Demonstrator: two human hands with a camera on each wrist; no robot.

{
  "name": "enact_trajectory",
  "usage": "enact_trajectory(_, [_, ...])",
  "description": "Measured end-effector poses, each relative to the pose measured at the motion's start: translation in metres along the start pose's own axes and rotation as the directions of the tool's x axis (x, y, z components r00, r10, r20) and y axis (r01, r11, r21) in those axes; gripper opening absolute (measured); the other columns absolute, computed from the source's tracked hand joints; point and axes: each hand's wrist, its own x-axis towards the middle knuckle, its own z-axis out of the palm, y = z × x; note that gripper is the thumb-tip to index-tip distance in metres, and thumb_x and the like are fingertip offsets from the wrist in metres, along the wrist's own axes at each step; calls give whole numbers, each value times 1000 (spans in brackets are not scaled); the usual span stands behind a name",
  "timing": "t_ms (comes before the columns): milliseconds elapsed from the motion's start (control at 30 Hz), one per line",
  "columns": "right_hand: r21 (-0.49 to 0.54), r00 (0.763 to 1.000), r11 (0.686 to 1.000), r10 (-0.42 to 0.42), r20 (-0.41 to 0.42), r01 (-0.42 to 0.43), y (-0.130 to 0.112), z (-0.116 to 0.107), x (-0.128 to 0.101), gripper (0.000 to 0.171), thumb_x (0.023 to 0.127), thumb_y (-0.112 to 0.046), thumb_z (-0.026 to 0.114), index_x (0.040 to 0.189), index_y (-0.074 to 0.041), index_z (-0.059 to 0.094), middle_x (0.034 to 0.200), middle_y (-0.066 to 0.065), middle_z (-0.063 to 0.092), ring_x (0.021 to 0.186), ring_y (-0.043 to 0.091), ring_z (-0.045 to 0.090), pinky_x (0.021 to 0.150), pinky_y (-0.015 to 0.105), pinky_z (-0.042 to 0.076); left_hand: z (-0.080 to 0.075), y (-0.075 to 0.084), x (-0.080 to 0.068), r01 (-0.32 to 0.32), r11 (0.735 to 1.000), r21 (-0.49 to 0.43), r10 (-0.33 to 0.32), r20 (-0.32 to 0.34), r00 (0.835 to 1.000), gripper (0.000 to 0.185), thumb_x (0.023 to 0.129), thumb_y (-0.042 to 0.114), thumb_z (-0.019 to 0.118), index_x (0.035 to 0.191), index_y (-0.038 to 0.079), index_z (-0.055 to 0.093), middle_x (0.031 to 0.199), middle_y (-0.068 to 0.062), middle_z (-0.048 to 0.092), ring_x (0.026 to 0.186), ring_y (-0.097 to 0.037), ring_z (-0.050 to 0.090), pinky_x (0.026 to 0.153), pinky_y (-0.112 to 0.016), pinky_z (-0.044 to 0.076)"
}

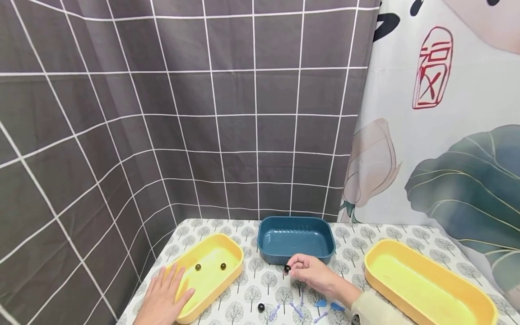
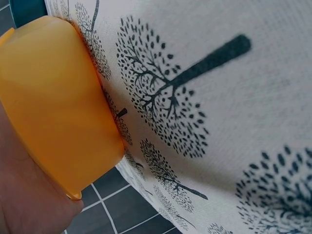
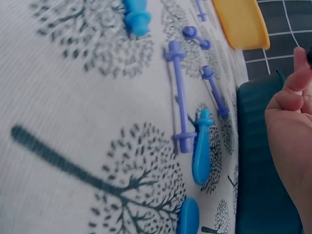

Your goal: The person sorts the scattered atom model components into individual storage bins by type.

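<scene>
Currently R hand [image 1: 317,276] pinches a dark ball [image 1: 287,268] btwn fingers & thumb, near the blue bin [image 1: 294,243] at its 11 o'clock. L hand [image 1: 162,295] lies w/ fingers straight & spread on the L yellow tray's [image 1: 223,287] rim; 2 more balls [image 1: 223,266] sit in there. From R hand: loose ball [image 1: 261,308] at 8, purple sticks [image 1: 297,310] approx. 6, R yellow tray [image 1: 426,289] at 3. Red seal [image 1: 432,67], head view's 2 o'clock: chars too stylised to read.
</scene>
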Motion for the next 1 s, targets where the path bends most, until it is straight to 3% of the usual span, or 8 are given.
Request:
enact_trajectory(100, [62,1000,998,-16,10,15,-4,-2,2,18,93,2,63,107,-9,61,87,-9,66,76,0,55,71,16,47,0,2,1,4,1000,-9,-3,4,1000,73,98,53,57,148,1,48,155,-27,40,143,-54,28,114,-66,21])
enact_trajectory(167, [72,1000,997,-10,11,9,-7,-4,3,20,93,1,64,113,-4,62,91,-7,68,82,2,61,77,17,51,0,2,1,7,1000,-15,-7,6,1000,73,98,53,57,148,1,48,155,-27,40,143,-55,27,114,-66,21])
enact_trajectory(267, [30,1000,1000,2,-3,-2,-11,-5,5,33,93,-4,67,122,9,59,99,-1,70,95,9,66,86,22,54,-1,3,0,9,1000,-16,-9,4,1000,72,98,53,57,148,1,48,155,-27,40,143,-55,27,114,-66,21])
enact_trajectory(367, [-56,999,998,20,-33,-22,-15,-5,7,43,93,-9,70,127,14,56,105,7,72,100,16,67,88,27,55,-2,4,0,6,1000,-7,-6,1,1000,72,98,53,57,147,1,49,155,-27,41,143,-55,27,114,-66,22])
enact_trajectory(567, [-170,998,985,31,-61,-41,-23,-4,11,46,95,-17,71,128,12,59,112,15,73,107,26,68,92,37,55,-1,4,0,6,1000,2,-6,3,1000,72,98,54,57,147,2,49,155,-27,41,143,-54,28,113,-66,22])
enact_trajectory(700, [-172,998,984,40,-51,-49,-26,-2,14,43,95,-16,70,129,10,60,110,10,75,105,23,69,95,39,55,-1,4,-1,5,1000,9,-5,3,1000,72,98,54,57,147,2,49,155,-26,41,143,-54,28,114,-66,22])
enact_trajectory(1000, [-198,998,979,26,-64,-39,-30,5,25,36,95,-15,71,125,4,66,111,15,75,101,17,71,93,40,57,-3,5,0,-8,1000,21,9,-12,1000,72,98,53,57,148,2,49,154,-25,42,143,-53,28,115,-65,21])
